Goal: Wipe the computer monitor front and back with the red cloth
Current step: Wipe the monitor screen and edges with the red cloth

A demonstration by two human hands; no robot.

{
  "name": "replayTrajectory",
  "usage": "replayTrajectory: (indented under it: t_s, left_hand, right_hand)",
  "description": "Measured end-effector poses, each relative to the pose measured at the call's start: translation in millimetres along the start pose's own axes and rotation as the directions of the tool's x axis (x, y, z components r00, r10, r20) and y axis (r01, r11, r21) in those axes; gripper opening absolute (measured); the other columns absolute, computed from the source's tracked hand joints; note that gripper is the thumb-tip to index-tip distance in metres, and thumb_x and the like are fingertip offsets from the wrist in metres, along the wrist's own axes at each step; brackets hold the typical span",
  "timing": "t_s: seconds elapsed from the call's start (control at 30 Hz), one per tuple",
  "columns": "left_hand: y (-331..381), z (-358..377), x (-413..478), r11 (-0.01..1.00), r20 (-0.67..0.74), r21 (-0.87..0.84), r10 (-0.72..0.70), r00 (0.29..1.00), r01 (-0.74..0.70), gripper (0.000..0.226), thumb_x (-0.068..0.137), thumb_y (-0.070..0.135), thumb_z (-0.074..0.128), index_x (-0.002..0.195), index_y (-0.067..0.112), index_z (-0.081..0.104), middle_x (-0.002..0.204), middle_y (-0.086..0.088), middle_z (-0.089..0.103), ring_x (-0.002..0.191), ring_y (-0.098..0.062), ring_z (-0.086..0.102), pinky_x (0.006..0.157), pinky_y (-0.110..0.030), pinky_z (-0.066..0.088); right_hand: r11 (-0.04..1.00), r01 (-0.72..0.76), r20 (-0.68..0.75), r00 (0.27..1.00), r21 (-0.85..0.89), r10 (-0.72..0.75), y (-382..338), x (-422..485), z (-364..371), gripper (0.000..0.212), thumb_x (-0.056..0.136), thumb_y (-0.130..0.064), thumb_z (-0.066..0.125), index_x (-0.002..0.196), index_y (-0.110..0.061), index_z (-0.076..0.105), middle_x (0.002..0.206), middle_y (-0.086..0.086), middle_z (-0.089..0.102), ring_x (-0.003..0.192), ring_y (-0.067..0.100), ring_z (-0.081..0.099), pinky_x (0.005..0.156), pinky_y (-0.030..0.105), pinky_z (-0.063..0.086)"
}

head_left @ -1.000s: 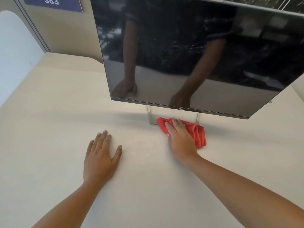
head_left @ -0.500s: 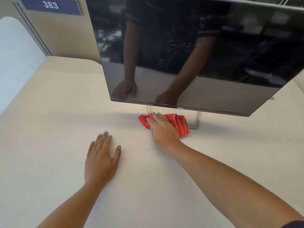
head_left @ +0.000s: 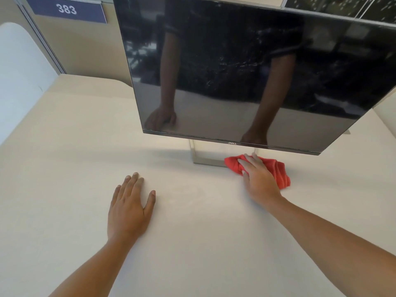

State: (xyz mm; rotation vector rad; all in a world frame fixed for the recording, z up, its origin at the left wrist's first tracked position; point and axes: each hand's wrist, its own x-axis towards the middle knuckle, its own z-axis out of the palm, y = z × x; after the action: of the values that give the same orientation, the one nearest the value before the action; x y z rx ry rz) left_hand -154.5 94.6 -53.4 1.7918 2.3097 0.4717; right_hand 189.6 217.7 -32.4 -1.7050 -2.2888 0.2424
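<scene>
Wiping status: the red cloth (head_left: 278,171) is down on the desk (head_left: 192,243), not on the glass, so by my reading no stroke on the monitor (head_left: 246,71) is under way right now.
Front: the dark screen faces us, glossy, mirroring both arms. Nothing on it tells me whether it is wiped, so I count it as open work.
Back: hidden from this view, so I cannot judge it. I'd rate it as left to do.
Red cloth: bunched, lying toward the desk's far edge, right under the monitor's lower edge, its left tip against the right end of the silver stand base (head_left: 205,160).
Right hand (head_left: 260,182): laid on top of the cloth, fingers fairly straight and close together, pressing it to the desk rather than gripping it.
Left hand (head_left: 128,209): palm down on bare desk, fingers slightly spread, holding nothing, well apart from the cloth and closer to the desk's near edge.
Next, as I see it: gather the cloth and lift it to the screen.
Surface: pale cream desk, matte, with a rounded far-left corner.
Room: beige partition (head_left: 85,50) behind, a blue number plate (head_left: 66,9) reading 383 at top left, a white curved panel (head_left: 19,71) along the desk's left edge.
</scene>
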Motion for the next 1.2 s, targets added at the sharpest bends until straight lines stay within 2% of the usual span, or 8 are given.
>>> replayTrajectory:
  t_s: [0.17,0.37,0.53,0.63,0.77,0.87,1.07,1.2]
  left_hand:
    - [10,-2,6,1.000,-0.002,0.006,0.015,1.000,-0.015,0.072,0.093,0.060,0.021,0.145,0.015,0.043,0.159,0.001,0.033,0.149,-0.015,0.021,0.123,-0.036,0.014]
    - [6,-2,4,1.000,-0.015,0.005,0.010,1.000,-0.010,0.071,0.094,0.059,0.023,0.143,0.013,0.045,0.158,0.000,0.035,0.149,-0.017,0.023,0.123,-0.036,0.015]
    - [6,-1,4,1.000,-0.013,0.003,0.013,1.000,-0.013,0.070,0.094,0.059,0.024,0.143,0.013,0.045,0.157,-0.001,0.036,0.149,-0.018,0.023,0.123,-0.036,0.015]
    - [6,-1,4,1.000,-0.013,0.002,0.014,1.000,-0.014,0.070,0.094,0.058,0.025,0.143,0.013,0.045,0.157,-0.002,0.036,0.149,-0.019,0.024,0.122,-0.038,0.017]
    - [7,-2,4,1.000,-0.007,0.002,0.018,1.000,-0.018,0.069,0.093,0.058,0.025,0.143,0.013,0.044,0.157,-0.002,0.036,0.148,-0.020,0.024,0.122,-0.040,0.019]
    - [8,-2,3,1.000,-0.003,-0.002,0.017,1.000,-0.018,0.069,0.093,0.058,0.024,0.143,0.014,0.044,0.157,-0.001,0.035,0.149,-0.018,0.023,0.122,-0.039,0.018]
    - [6,-1,2,1.000,-0.011,-0.024,0.007,1.000,-0.007,0.066,0.095,0.055,0.026,0.144,0.014,0.044,0.158,0.000,0.034,0.149,-0.015,0.021,0.122,-0.038,0.017]
    - [6,0,2,1.000,-0.014,-0.023,0.001,1.000,-0.001,0.066,0.095,0.054,0.026,0.145,0.015,0.044,0.158,0.001,0.035,0.149,-0.014,0.021,0.122,-0.037,0.016]
  right_hand:
    - [0.996,0.056,-0.008,0.998,-0.074,-0.057,-13,1,4,0.040,0.094,-0.003,0.056,0.133,-0.005,0.059,0.144,0.014,0.053,0.138,0.039,0.042,0.114,0.045,0.033]
    - [0.987,0.158,0.038,0.987,-0.029,-0.156,-78,30,32,0.039,0.093,-0.005,0.054,0.132,-0.006,0.059,0.142,0.014,0.053,0.135,0.040,0.043,0.114,0.045,0.035]
    - [0.998,0.064,0.059,0.996,-0.004,-0.064,-111,51,43,0.040,0.098,-0.009,0.045,0.138,-0.007,0.053,0.148,0.011,0.048,0.141,0.034,0.035,0.116,0.041,0.029]
    - [0.998,0.066,0.064,0.996,-0.002,-0.066,-112,52,42,0.041,0.100,-0.011,0.045,0.140,-0.012,0.052,0.152,0.009,0.043,0.142,0.034,0.033,0.115,0.042,0.030]
    - [0.987,0.160,0.084,0.984,-0.019,-0.157,-104,45,37,0.046,0.099,-0.010,0.049,0.140,-0.027,0.055,0.154,0.003,0.042,0.143,0.033,0.033,0.114,0.045,0.031]
    - [0.979,0.203,0.097,0.974,0.013,-0.203,-85,35,30,0.045,0.099,-0.009,0.049,0.138,-0.032,0.057,0.154,-0.002,0.043,0.144,0.031,0.032,0.116,0.044,0.029]
    - [0.992,0.102,0.072,0.992,0.073,-0.107,-15,11,9,0.045,0.098,-0.007,0.049,0.137,-0.026,0.058,0.153,-0.002,0.045,0.145,0.029,0.032,0.119,0.040,0.025]
    - [0.995,0.047,0.059,0.997,0.086,-0.052,25,0,-5,0.044,0.097,-0.005,0.051,0.137,-0.022,0.058,0.152,-0.002,0.046,0.147,0.026,0.029,0.119,0.029,0.018]
